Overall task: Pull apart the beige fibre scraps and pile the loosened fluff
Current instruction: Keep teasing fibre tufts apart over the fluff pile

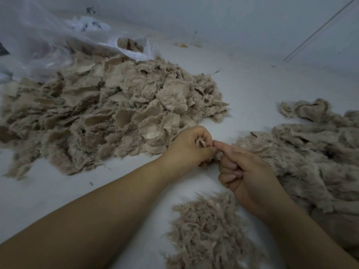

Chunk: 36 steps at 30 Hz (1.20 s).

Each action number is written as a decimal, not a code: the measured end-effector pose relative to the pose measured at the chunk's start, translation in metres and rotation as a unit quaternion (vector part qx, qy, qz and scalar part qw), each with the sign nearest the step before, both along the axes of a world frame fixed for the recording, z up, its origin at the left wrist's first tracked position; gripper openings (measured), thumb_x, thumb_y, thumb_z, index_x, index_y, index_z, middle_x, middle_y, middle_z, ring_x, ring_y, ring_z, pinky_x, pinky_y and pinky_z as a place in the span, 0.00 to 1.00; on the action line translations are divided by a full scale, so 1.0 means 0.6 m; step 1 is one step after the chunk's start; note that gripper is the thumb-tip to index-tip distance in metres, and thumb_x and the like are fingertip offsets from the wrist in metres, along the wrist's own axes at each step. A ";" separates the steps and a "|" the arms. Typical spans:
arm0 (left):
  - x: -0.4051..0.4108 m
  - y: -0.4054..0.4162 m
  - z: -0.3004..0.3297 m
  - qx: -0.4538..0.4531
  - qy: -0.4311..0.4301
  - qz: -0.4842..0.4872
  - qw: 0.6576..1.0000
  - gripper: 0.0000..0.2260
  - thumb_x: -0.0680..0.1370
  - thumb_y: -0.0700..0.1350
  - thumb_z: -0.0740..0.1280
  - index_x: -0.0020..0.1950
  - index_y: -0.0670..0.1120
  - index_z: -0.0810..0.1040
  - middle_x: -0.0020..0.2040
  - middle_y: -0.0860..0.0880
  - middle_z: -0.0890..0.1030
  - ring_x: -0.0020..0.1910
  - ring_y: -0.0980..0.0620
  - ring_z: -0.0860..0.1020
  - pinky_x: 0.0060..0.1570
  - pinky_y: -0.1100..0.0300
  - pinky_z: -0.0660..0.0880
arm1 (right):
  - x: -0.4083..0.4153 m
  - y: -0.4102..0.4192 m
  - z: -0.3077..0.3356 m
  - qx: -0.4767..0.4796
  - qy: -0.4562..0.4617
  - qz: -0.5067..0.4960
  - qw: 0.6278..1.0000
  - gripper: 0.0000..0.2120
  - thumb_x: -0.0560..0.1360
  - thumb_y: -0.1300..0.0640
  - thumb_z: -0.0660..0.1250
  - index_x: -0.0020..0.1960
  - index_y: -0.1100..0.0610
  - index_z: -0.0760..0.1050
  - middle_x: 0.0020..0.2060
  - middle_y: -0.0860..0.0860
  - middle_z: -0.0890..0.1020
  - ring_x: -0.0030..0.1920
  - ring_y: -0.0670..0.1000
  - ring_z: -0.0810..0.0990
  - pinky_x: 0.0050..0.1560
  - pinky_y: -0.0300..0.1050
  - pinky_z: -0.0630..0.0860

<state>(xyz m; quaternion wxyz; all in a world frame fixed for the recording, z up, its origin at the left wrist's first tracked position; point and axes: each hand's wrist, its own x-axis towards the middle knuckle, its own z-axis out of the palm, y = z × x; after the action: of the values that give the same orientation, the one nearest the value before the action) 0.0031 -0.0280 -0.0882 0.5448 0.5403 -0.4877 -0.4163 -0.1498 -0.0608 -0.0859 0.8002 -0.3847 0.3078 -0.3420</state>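
Loosened beige fluff pile (209,230) at 6 o'clock. Both hands, left hand (191,147) and right hand (246,177), pinch one small beige fibre scrap (202,143). Risk: a jerky pull scatters fluff off-pile.

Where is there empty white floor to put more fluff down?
Bare white floor lies left of the left forearm, below the big scrap heap. More lies beyond the heap, toward the wall. It is crowded near the hands: fluff pile below, more fibre pieces right.

One head-worn wide-angle view looks forward and down, close over the hands (213,158), across the white table (252,84).
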 end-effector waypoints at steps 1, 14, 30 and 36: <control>0.002 0.000 -0.002 -0.001 -0.007 0.001 1.000 0.07 0.75 0.29 0.67 0.43 0.39 0.74 0.37 0.42 0.76 0.31 0.50 0.75 0.30 0.58 0.75 | 0.000 0.000 0.001 0.003 0.005 -0.008 1.000 0.12 0.80 0.61 0.60 0.58 0.62 0.79 0.26 0.48 0.66 0.23 0.41 0.61 0.24 0.33 0.65; 0.011 0.007 0.015 -0.053 0.176 0.043 0.982 0.11 0.73 0.26 0.57 0.40 0.39 0.75 0.33 0.42 0.77 0.17 0.53 0.63 0.21 0.68 0.60 | -0.002 -0.003 0.001 0.035 0.008 -0.061 0.998 0.15 0.81 0.64 0.60 0.36 0.57 0.68 0.28 0.49 0.66 0.24 0.42 0.60 0.24 0.33 0.62; 0.017 0.000 0.005 -0.001 0.083 0.060 0.995 0.13 0.81 0.48 0.64 0.40 0.42 0.79 0.24 0.44 0.72 0.16 0.52 0.66 0.19 0.67 0.61 | 0.001 0.012 -0.003 -0.118 0.085 -0.044 0.988 0.14 0.75 0.63 0.68 0.32 0.56 0.82 0.26 0.51 0.76 0.21 0.42 0.60 0.21 0.33 0.60; 0.021 0.002 0.009 0.030 0.049 0.033 0.998 0.15 0.78 0.55 0.67 0.38 0.46 0.81 0.23 0.46 0.73 0.18 0.51 0.69 0.19 0.65 0.64 | 0.001 0.013 -0.003 -0.123 0.094 -0.045 0.987 0.22 0.79 0.65 0.63 0.29 0.53 0.80 0.24 0.47 0.74 0.21 0.40 0.62 0.21 0.33 0.60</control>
<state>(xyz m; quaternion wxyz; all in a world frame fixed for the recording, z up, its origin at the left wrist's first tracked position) 0.0157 -0.0270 -0.0828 0.5650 0.5512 -0.4298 -0.4386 -0.1490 -0.0528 -0.0875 0.6983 -0.4962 0.3540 -0.3752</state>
